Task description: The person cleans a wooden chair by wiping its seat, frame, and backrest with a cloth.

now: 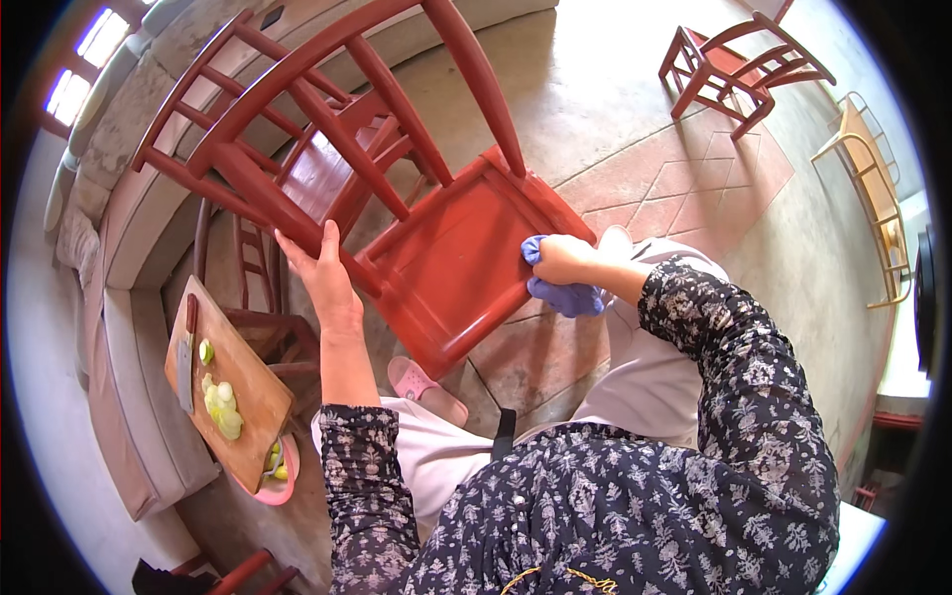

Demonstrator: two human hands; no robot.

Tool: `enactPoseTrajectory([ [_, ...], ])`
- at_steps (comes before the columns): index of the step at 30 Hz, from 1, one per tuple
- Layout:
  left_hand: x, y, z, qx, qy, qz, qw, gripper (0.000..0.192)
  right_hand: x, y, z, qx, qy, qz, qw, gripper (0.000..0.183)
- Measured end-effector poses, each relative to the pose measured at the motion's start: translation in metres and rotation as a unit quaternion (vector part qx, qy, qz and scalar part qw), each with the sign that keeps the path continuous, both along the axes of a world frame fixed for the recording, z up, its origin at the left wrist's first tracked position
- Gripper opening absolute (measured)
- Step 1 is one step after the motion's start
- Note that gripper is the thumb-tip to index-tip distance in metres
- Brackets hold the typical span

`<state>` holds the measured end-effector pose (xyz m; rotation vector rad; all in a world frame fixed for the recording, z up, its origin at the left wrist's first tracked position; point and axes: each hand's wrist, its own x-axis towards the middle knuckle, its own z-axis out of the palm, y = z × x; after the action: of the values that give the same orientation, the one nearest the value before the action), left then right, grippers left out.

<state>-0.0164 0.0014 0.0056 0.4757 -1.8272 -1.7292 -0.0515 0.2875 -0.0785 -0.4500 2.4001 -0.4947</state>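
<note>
A red wooden chair is before me, its seat facing up and its slatted back reaching toward the upper left. My left hand holds a side post of that backrest, thumb on one side and fingers partly hidden on the other. Bunched in my right hand is a blue-purple cloth, pressed at the seat's right edge. Part of the cloth hangs below my fist.
At left, a cutting board bears a knife and sliced pale-green vegetable, over a pink basin. More red chairs stand behind, beside a sofa. Another chair and a metal-framed rack are at right.
</note>
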Motion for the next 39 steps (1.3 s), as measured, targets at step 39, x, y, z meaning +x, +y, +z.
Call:
enactPoseTrajectory([
  [39, 0.013, 0.019, -0.09, -0.127, -0.11, 0.172, 0.971, 0.059, -0.098, 0.025, -0.048, -0.172, -0.043, -0.204, 0.963, 0.061],
])
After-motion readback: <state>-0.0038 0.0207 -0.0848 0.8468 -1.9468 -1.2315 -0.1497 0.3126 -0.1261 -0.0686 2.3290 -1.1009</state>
